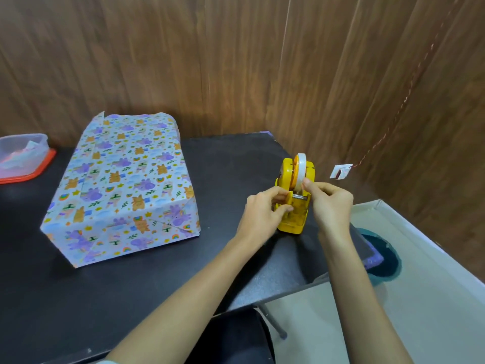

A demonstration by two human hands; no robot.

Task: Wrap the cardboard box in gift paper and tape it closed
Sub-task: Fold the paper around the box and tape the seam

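Yellow tape dispenser point(293, 203) near table's point(131, 298) right edge, left hand point(262, 210) gripping, right hand point(329, 203) seemingly pinching tape.

Gift paper point(123, 185) white, purple-orange animal print; dispenser point(292, 206) yellow; table point(228, 164) seemingly black.

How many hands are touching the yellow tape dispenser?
2. The left hand grips the side of the yellow tape dispenser; the right hand pinches at the tape by the roll. Neither touches the wrapped box.
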